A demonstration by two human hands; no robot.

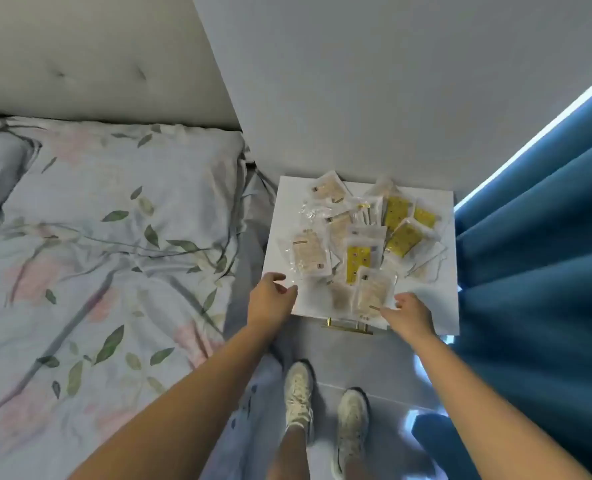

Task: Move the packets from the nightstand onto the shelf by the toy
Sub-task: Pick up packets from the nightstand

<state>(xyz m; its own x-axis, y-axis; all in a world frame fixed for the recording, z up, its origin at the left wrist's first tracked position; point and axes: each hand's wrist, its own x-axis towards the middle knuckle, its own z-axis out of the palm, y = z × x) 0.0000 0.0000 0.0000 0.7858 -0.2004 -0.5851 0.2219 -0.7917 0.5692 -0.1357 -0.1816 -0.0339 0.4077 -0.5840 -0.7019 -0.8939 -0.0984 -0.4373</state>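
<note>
Several clear packets (367,237) with beige or yellow contents lie scattered in a loose pile on the white nightstand (433,306). My left hand (270,299) hovers over the nightstand's front left corner, fingers loosely curled, holding nothing, close to a beige packet (308,254). My right hand (408,315) is at the front edge, its fingertips touching the corner of the nearest beige packet (374,292). The shelf and the toy are out of view.
A bed with floral bedding (97,254) and a padded headboard (90,57) lies to the left. Blue curtains (536,254) hang on the right. A gold drawer handle (348,325) shows below the nightstand top. My feet in white shoes (325,414) stand on the grey floor.
</note>
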